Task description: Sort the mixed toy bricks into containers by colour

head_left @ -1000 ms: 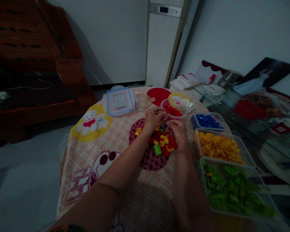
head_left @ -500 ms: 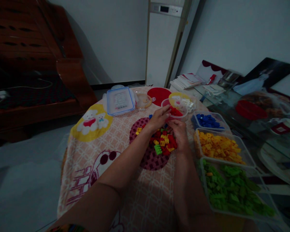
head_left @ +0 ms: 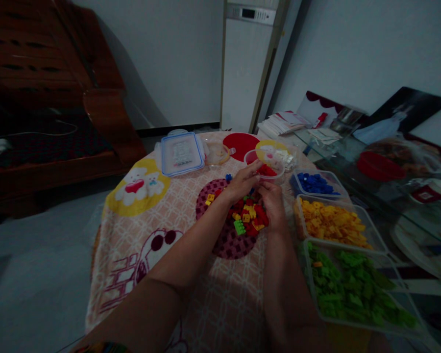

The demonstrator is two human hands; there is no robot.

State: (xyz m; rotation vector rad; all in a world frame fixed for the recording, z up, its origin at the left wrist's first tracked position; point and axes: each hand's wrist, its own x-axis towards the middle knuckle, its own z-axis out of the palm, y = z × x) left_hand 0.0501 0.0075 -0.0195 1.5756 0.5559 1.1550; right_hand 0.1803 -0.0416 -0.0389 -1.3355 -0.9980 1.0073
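My left hand (head_left: 243,182) reaches to the near left rim of a round clear tub (head_left: 283,174) with red bricks (head_left: 266,170) inside. Its fingers are stretched out, the fingertips by the red bricks; the thumb side is hidden. Just below the tub, my right hand (head_left: 273,200) has its fingers bent together in a pinch. Whatever lies between them is too small and dark to make out. Under both hands spreads a mixed pile of red, yellow and green toy bricks (head_left: 249,212), with a green brick (head_left: 239,227) at its near edge.
On the right stand clear boxes of blue bricks (head_left: 318,184), yellow bricks (head_left: 332,223) and green bricks (head_left: 356,289). A blue-rimmed lid (head_left: 182,153) and a round clear lid (head_left: 216,153) lie at the back. A small blue brick (head_left: 228,177) lies left of my left hand.
Both hands stay almost in place at the tub, with only slight finger movement. The whole view has shifted a little.
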